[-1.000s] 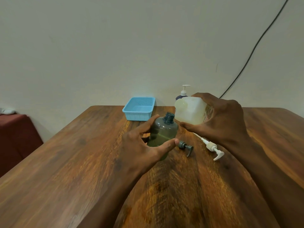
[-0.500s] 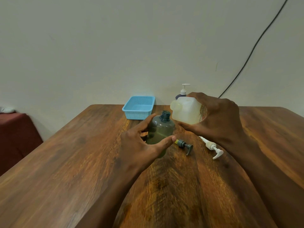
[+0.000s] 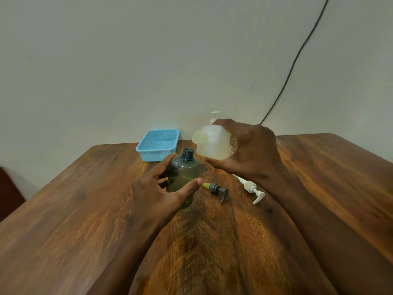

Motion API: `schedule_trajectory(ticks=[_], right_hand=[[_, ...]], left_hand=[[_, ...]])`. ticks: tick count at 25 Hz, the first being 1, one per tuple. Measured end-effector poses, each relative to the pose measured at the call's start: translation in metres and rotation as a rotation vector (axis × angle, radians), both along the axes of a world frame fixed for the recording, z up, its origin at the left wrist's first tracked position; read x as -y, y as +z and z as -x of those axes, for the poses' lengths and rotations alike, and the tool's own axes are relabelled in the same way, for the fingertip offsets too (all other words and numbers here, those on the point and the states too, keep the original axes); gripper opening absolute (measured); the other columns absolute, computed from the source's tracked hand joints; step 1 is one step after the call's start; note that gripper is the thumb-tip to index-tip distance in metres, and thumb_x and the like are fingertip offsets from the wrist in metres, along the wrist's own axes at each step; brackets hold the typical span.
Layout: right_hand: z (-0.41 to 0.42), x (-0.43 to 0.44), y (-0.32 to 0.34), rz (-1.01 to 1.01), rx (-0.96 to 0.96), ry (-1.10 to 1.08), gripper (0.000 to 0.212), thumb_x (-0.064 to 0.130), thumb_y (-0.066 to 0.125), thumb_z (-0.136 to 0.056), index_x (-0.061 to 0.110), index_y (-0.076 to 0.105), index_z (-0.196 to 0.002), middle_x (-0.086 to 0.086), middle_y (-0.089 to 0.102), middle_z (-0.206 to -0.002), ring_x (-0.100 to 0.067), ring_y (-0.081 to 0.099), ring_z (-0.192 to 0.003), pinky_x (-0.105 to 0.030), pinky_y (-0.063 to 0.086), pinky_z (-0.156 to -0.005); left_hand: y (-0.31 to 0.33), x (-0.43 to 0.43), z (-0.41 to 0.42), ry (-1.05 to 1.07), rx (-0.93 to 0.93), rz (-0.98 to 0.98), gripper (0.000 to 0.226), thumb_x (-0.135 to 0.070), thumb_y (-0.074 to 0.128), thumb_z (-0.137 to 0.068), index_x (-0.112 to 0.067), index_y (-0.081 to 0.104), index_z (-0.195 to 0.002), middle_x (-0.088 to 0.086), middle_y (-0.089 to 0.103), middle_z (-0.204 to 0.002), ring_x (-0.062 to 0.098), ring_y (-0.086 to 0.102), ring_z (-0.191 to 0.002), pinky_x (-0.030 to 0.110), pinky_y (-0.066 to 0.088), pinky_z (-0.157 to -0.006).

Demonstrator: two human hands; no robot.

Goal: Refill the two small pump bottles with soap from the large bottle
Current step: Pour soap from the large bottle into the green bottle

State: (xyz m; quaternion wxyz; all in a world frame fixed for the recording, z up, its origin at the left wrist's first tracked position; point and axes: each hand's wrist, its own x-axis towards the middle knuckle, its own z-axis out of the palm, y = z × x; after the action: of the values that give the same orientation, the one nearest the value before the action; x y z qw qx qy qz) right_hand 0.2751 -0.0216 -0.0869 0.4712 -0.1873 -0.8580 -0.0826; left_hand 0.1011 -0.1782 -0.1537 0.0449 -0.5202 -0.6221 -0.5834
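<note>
A plain pale wall rises behind your brown wooden tabletop, with a thin black cable running diagonally down it at the right. Your left hand wraps around the dark grey translucent small bottle, thumb on its near side and fingers on the far side, holding it upright on the tabletop with its neck open and uncapped. Your right hand grips the large pale translucent plastic bottle in the air, tipped on its side so its open mouth points left, above and just right of the small bottle's neck without touching it. No soap is visible flowing between them. On the tabletop just right of the small bottle lies a grey pump head with a yellowish tube end, and further right lies a white pump head with a long white tube that runs under your right hand. At the far edge sits a light blue perforated plastic basket. Behind the large bottle, the white pump top of another bottle shows; its body is hidden.
</note>
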Motion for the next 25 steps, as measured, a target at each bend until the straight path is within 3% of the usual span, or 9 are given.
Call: schedule_trajectory(ticks=[6,11,16,25], right_hand=[[0.001,-0.009,0.013,-0.060,0.006,0.005,0.079,0.069,0.078,-0.069,0.021,0.063,-0.131,-0.003,0.077,-0.103,-0.026,0.073,-0.080,-0.038,0.062,-0.072],[0.003,-0.016,0.009,-0.094,0.025,0.018,0.080,0.069,0.075,-0.070,0.019,0.065,-0.132,-0.006,0.078,-0.105,-0.028,0.075,-0.081,-0.035,0.060,-0.075],[0.004,-0.020,0.008,-0.103,0.058,0.044,0.080,0.066,0.075,-0.072,0.016,0.063,-0.134,-0.010,0.077,-0.111,-0.032,0.075,-0.086,-0.045,0.064,-0.075],[0.005,-0.015,0.008,-0.127,0.081,0.036,0.078,0.061,0.080,-0.072,0.018,0.063,-0.134,-0.007,0.078,-0.112,-0.031,0.075,-0.087,-0.044,0.063,-0.077]], left_hand=[[0.002,-0.004,0.002,-0.003,0.007,0.003,0.075,-0.077,0.079,-0.064,-0.058,0.052,-0.131,-0.030,0.065,-0.120,0.001,0.069,-0.111,0.026,0.063,-0.085],[-0.002,-0.006,0.003,0.010,0.007,0.021,0.084,-0.077,0.080,-0.065,-0.045,0.058,-0.139,-0.021,0.069,-0.127,0.001,0.069,-0.111,0.031,0.065,-0.084],[-0.003,-0.006,0.003,0.002,0.024,0.028,0.082,-0.077,0.081,-0.065,-0.050,0.055,-0.138,-0.021,0.069,-0.127,0.000,0.069,-0.112,0.030,0.065,-0.086],[-0.004,-0.007,0.002,0.004,0.033,0.053,0.094,-0.080,0.080,-0.064,-0.038,0.058,-0.145,-0.017,0.070,-0.131,0.001,0.069,-0.113,0.031,0.065,-0.086]])
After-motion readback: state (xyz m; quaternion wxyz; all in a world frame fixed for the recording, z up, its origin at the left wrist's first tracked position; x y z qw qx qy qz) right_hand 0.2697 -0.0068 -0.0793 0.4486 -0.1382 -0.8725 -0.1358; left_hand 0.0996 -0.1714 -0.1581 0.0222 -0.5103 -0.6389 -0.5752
